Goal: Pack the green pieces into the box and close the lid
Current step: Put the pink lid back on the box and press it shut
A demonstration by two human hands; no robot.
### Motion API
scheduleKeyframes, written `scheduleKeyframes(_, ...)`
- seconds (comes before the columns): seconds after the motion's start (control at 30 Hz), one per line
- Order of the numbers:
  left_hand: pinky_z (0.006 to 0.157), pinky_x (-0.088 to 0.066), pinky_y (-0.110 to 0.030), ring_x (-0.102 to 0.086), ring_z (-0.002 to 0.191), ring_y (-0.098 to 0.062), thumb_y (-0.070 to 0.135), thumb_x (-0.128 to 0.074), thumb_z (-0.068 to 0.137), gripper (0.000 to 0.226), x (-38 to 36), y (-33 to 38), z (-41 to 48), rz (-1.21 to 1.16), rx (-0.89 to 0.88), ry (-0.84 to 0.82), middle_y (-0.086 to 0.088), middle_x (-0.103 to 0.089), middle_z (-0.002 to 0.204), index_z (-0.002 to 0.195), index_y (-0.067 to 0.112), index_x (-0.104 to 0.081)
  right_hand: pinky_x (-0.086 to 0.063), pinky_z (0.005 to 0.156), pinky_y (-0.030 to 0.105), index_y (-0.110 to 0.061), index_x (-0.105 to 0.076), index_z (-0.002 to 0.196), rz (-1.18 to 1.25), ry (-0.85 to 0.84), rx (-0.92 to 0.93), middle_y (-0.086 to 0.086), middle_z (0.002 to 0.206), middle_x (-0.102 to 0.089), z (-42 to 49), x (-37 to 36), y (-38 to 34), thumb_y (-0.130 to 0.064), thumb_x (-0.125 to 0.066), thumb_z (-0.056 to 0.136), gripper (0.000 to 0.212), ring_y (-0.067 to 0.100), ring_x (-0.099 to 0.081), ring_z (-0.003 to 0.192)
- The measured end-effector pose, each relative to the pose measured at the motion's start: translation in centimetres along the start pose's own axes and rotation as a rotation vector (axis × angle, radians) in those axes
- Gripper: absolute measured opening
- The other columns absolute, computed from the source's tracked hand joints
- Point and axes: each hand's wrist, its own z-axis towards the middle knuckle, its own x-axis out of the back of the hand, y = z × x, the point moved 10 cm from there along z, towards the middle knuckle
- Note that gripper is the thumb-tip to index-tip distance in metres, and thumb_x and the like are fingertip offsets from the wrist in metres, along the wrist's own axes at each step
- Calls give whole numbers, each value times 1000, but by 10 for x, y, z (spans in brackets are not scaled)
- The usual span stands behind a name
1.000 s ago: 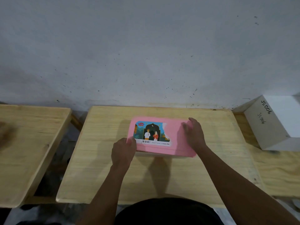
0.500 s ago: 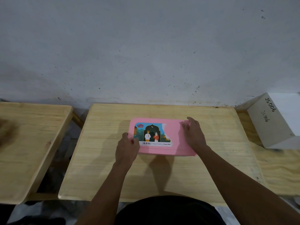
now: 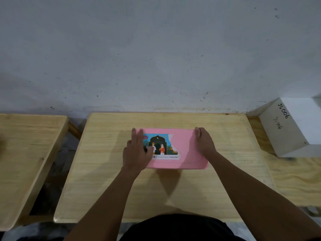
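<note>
Head view: the pink lid point(image 3: 180, 150) covers the box mid-desk point(image 3: 173, 192), nearer the far edge. Left hand point(image 3: 137, 153) lies flat, open, on it; right hand point(image 3: 204, 143) curls over its right edge. Press both ends down evenly until it seats.

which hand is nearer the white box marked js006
Right. The right hand rests on the pink lid's right end, the side facing the white box. The left hand lies flat on the lid's left end, farther away.
</note>
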Motion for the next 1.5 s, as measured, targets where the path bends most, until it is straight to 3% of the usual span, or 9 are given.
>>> scheduleKeyframes(0.17, 65, -55, -38, -61, 96, -31, 40, -40, 90, 60, -2, -5, 3, -119, 15, 29, -7, -21, 152, 146, 24, -24, -37, 67, 32, -9, -55, 99, -62, 79, 22, 5, 90, -60, -1, 4, -5, -37, -28, 103, 39, 25, -57, 80)
scheduleKeyframes(0.33, 60, -55, -37, -63, 90, -28, 37, -39, 95, 55, -1, -6, 3, -121, 57, 47, -9, -25, 148, 147, 25, -25, -37, 74, 30, -10, -56, 115, 82, 163, -82, -2, 91, -57, -8, 16, 6, -41, -39, 101, 38, 19, -52, 85)
scheduleKeyframes(0.47, 57, -43, -32, -62, 85, -30, 34, -38, 97, 52, -1, -7, 7, -125, 124, 39, -8, -33, 140, 147, 26, -28, -36, 70, 29, -7, -59, 110, 145, 135, -93, 0, 94, -59, -7, 20, 9, -39, -41, 101, 38, 20, -56, 89)
scheduleKeyframes(0.6, 56, -45, -32, -61, 83, -27, 37, -37, 96, 52, 1, -5, 5, -109, 125, 47, -7, -36, 134, 146, 27, -28, -40, 71, 29, -10, -56, 120, 171, 51, -62, 5, 113, -62, -15, 15, 16, -36, -38, 101, 37, 19, -56, 98)
scheduleKeyframes(0.73, 67, -54, -40, -57, 101, -30, 44, -36, 93, 56, 3, -5, 4, -28, 117, 54, -9, -32, 145, 146, 25, -29, -42, 91, 39, -16, -46, 135, -50, 143, -13, 5, 139, -47, -29, 16, 2, -30, -27, 103, 39, 24, -51, 118)
scheduleKeyframes(0.83, 82, -51, -44, -45, 125, -32, 44, -34, 89, 58, 4, 4, 5, 70, 24, 92, -11, -26, 155, 142, 20, -38, -41, 102, 46, -13, -33, 146, -246, 132, 92, 5, 155, -29, -39, 1, -14, -30, -27, 102, 47, 25, -34, 139)
scheduleKeyframes(1.0, 96, -46, -51, -29, 142, -32, 46, -24, 89, 62, -1, 10, 8, 86, -51, 57, -5, -27, 157, 145, 22, -36, -37, 107, 47, -14, -19, 152, -368, 84, 115, 4, 161, -15, -39, -12, -13, -43, -25, 101, 59, 23, -16, 147)
scheduleKeyframes(1.3, 76, -55, -40, -49, 117, -28, 48, -30, 89, 59, 0, 5, 10, 11, -53, 75, 1, -27, 156, 143, 26, -36, -47, 94, 47, -18, -20, 151, -311, 117, 116, 1, 160, -19, -41, -9, -14, -46, -29, 100, 59, 27, -40, 136)
scheduleKeyframes(1.5, 74, -55, -41, -49, 115, -28, 48, -35, 88, 57, 0, 3, 11, -32, -21, 57, 6, -22, 158, 143, 31, -33, -49, 90, 46, -18, -21, 150, -278, 100, 114, 0, 160, -17, -39, -9, -13, -49, -32, 98, 61, 29, -47, 130)
